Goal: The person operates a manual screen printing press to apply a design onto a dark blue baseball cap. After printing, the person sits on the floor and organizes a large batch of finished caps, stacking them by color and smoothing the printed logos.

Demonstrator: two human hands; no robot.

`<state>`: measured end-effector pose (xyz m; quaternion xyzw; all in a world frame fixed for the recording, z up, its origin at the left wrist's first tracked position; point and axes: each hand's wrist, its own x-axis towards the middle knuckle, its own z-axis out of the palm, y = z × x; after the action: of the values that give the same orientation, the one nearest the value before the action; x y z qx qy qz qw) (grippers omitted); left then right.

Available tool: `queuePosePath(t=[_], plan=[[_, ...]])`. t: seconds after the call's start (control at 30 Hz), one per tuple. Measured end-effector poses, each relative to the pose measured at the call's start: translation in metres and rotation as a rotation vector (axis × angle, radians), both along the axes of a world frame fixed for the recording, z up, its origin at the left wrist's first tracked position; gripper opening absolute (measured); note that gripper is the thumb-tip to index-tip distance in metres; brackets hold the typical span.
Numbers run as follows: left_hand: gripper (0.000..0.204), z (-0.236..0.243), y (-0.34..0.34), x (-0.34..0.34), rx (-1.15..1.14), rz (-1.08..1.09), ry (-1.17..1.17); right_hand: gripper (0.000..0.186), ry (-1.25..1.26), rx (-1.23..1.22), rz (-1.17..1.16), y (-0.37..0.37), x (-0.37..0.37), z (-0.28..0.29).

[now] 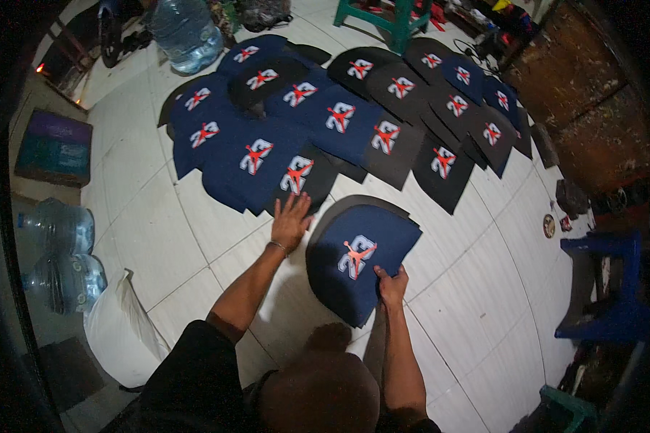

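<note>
My right hand (392, 287) grips the lower right edge of a small stack of curved fabric panels, thumb on top. The top panel (375, 216) is navy with a white and red print; darker layers show along its rim. My left hand (292, 222) lies with fingers stretched out on the lower edge of a black fabric panel (318, 167), at the front of a wide spread. That spread holds several overlapping navy panels (227, 169) and dark grey or black panels (412, 155), all with the same kind of print. Whether my left fingers pinch any cloth does not show.
White floor tiles (469, 289) lie under everything. Large clear water jugs stand at the upper left (184, 36) and lie at the left (65, 281), near a white sack (123, 335). A blue stool (603, 289) is at right, a green stool (390, 18) at the back, a worn wooden board (570, 79) upper right.
</note>
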<state>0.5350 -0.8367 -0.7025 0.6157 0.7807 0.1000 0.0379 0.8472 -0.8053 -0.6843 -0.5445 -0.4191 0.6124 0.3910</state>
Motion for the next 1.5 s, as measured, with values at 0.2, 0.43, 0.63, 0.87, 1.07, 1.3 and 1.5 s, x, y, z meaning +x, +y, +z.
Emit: queuePosePath(t=[0.2, 0.43, 0.63, 0.87, 1.07, 1.3, 1.5], plan=[[0.040, 0.052, -0.003, 0.050, 0.021, -0.079, 0.037, 0.039, -0.064, -0.097, -0.021, 0.000, -0.002, 0.016], [0.050, 0.053, -0.086, 0.125, 0.097, -0.322, -0.641, 0.040, -0.049, -0.044, 0.039, -0.004, -0.041, 0.025], [0.075, 0.043, -0.009, -0.032, 0.247, 0.087, -0.119, 0.032, -0.138, -0.011, -0.034, -0.004, -0.044, -0.001], [0.057, 0.019, 0.014, -0.086, 0.050, 0.182, 0.015, 0.035, -0.118, -0.035, 0.027, -0.011, -0.074, 0.007], [0.020, 0.037, 0.034, -0.091, -0.015, 0.191, 0.085, 0.033, -0.131, 0.031, 0.094, -0.011, -0.086, 0.004], [0.017, 0.099, -0.038, 0.071, -0.160, -0.017, -0.127, 0.044, 0.215, -0.258, -0.005, -0.006, -0.100, 0.035], [0.031, 0.047, -0.070, 0.061, 0.277, -0.045, -0.321, 0.043, -0.079, -0.078, 0.124, -0.006, -0.098, 0.003]])
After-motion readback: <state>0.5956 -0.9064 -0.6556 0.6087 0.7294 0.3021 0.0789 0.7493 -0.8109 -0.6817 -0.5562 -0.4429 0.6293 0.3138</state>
